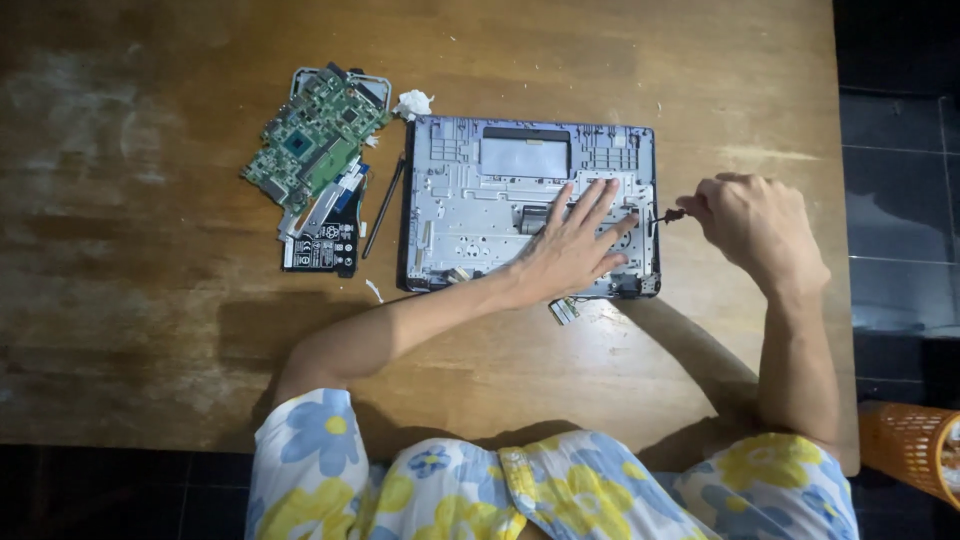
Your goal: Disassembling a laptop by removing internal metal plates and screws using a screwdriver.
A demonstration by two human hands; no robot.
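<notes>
Green circuit board at far left, on brown wooden table. Grey opened laptop chassis mid-table, bare metal ribs showing. Left hand flat on it, fingers spread, gripping nothing. Right hand clenched around small dark screwdriver at chassis edge.

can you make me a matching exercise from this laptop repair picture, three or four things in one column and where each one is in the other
Things:
1. green circuit board
2. left hand
3. crumpled white tissue
4. orange mesh basket

Places:
A. at the opened grey laptop chassis's top left corner
B. lower right, off the wooden table
C. flat on the chassis
D. on the table, left of the chassis

Pairs: 1-D, 2-C, 3-A, 4-B
</notes>
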